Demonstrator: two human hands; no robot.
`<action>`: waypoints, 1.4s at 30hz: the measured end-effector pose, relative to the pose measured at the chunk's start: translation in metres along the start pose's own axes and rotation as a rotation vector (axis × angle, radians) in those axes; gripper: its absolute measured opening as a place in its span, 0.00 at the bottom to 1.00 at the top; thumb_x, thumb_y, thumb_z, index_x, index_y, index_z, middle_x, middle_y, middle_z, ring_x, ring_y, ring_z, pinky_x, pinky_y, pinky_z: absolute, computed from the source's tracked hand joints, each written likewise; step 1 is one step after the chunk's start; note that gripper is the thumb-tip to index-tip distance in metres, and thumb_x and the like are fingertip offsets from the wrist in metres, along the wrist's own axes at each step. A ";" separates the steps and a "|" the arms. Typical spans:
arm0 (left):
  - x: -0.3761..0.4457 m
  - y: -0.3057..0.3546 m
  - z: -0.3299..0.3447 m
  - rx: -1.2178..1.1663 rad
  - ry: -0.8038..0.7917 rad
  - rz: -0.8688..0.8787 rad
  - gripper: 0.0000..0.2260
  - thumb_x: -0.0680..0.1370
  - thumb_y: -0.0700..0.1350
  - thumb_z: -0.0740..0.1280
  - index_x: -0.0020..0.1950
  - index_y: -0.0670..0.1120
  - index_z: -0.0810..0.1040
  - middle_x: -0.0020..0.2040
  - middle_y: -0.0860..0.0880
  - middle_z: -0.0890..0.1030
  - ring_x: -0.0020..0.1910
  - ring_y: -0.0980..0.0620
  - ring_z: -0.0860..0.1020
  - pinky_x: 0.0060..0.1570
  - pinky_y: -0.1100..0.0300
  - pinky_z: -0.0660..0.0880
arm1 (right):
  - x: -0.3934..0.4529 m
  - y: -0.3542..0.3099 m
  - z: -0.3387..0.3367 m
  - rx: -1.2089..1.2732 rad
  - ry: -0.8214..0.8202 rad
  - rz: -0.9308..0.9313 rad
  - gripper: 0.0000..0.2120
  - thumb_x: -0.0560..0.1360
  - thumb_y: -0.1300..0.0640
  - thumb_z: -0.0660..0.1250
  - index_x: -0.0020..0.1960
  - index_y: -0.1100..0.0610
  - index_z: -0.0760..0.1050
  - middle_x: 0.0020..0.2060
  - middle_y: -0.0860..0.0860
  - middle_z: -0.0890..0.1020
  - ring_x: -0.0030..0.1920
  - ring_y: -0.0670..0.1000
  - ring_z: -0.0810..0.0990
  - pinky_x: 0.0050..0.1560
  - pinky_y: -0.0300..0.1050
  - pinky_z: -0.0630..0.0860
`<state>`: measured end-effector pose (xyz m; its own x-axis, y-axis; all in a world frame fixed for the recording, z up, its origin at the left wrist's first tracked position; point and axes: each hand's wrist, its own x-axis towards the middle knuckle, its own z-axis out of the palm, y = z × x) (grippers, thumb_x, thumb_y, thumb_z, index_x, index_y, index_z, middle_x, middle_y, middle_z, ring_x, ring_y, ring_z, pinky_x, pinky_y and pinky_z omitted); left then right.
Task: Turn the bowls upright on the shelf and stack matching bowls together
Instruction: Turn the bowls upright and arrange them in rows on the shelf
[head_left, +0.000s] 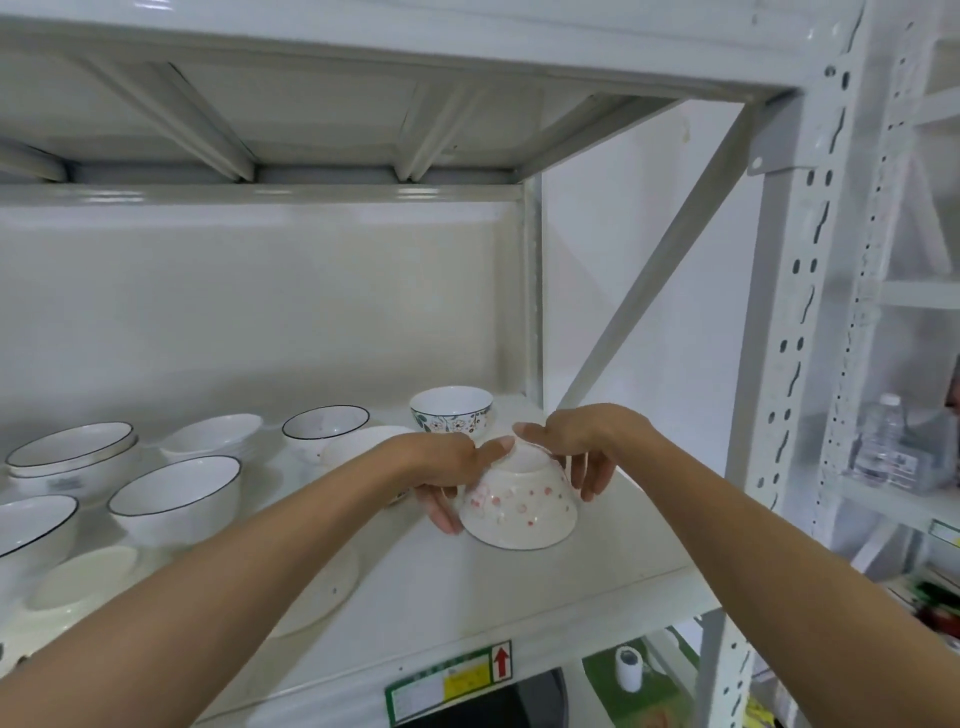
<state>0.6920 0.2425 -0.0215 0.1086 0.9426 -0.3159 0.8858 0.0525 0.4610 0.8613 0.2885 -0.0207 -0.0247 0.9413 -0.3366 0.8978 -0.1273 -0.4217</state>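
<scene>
A white bowl with pink dots (519, 506) sits upside down on the white shelf (545, 587), near its right front. My left hand (447, 467) grips its left side, thumb on the raised foot. My right hand (576, 441) holds the right side, fingers spread down the wall. Behind stand an upright floral bowl (451, 415), an upright black-rimmed bowl (325, 425) and a plain white bowl (358, 441), partly hidden by my left hand. Further left are a stack of white bowls (210, 435), black-rimmed bowls (174, 496) and a shallow black-rimmed stack (70, 452).
A shelf post (532, 291) and a diagonal brace (670, 254) stand right of the bowls. Flat white dishes (83, 577) lie at the front left. A water bottle (883, 441) stands on the neighbouring rack. The upper shelf's underside hangs overhead.
</scene>
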 end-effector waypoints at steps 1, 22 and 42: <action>-0.002 0.000 0.003 0.001 0.008 -0.010 0.38 0.76 0.71 0.47 0.70 0.41 0.66 0.65 0.41 0.75 0.36 0.47 0.83 0.56 0.61 0.74 | -0.003 0.002 0.003 0.016 -0.027 0.002 0.42 0.75 0.29 0.48 0.60 0.66 0.73 0.47 0.65 0.83 0.33 0.59 0.84 0.45 0.51 0.83; 0.000 -0.018 0.021 -0.485 0.471 0.228 0.23 0.77 0.59 0.64 0.59 0.40 0.68 0.49 0.41 0.83 0.40 0.39 0.84 0.45 0.48 0.82 | -0.033 -0.006 0.016 0.267 0.402 -0.223 0.25 0.80 0.39 0.47 0.49 0.58 0.72 0.35 0.55 0.82 0.30 0.59 0.84 0.51 0.48 0.80; -0.005 -0.032 0.026 -0.743 0.252 0.413 0.37 0.72 0.71 0.60 0.75 0.53 0.64 0.71 0.56 0.71 0.69 0.57 0.70 0.70 0.55 0.66 | -0.010 0.018 0.009 1.070 0.049 -0.234 0.12 0.78 0.70 0.60 0.57 0.66 0.78 0.50 0.60 0.81 0.44 0.56 0.82 0.40 0.49 0.82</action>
<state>0.6751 0.2272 -0.0558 0.1747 0.9736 0.1467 0.2660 -0.1902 0.9450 0.8741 0.2735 -0.0327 -0.1054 0.9860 -0.1292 0.0264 -0.1271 -0.9915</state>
